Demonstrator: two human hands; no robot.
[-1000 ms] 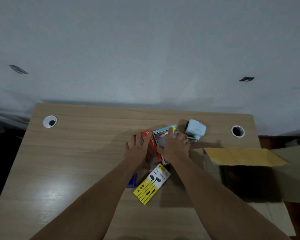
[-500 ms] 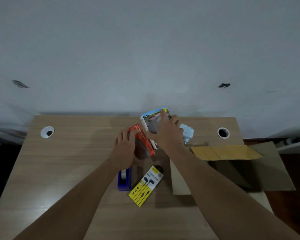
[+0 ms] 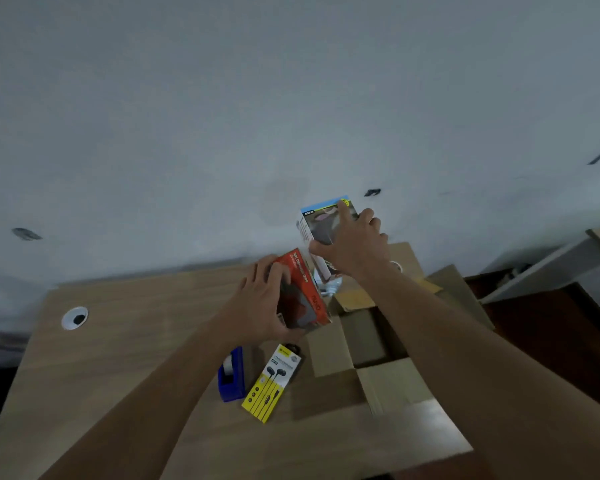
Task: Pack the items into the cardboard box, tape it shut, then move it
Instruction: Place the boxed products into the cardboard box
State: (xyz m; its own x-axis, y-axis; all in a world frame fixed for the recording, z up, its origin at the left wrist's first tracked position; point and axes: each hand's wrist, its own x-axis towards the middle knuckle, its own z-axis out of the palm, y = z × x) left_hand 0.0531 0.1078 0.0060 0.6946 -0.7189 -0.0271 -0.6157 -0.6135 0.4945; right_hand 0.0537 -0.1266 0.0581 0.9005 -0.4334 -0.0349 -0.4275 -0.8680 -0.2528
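My left hand grips a red and grey product box, held tilted just left of the open cardboard box. My right hand holds a blue-topped product box lifted above the table's far edge, over the cardboard box's far flap. A yellow earphone package lies flat on the wooden table, near the cardboard box's left flap. Beside it stands a blue tape dispenser. A white device peeks out under my right wrist, mostly hidden.
A round cable hole sits at the table's far left. A grey wall rises behind the table. Dark floor and a pale furniture edge lie to the right of the cardboard box.
Both hands have lifted their product boxes off the table and carried them right, toward the cardboard box. The view has swung so the cardboard box sits closer to the centre.
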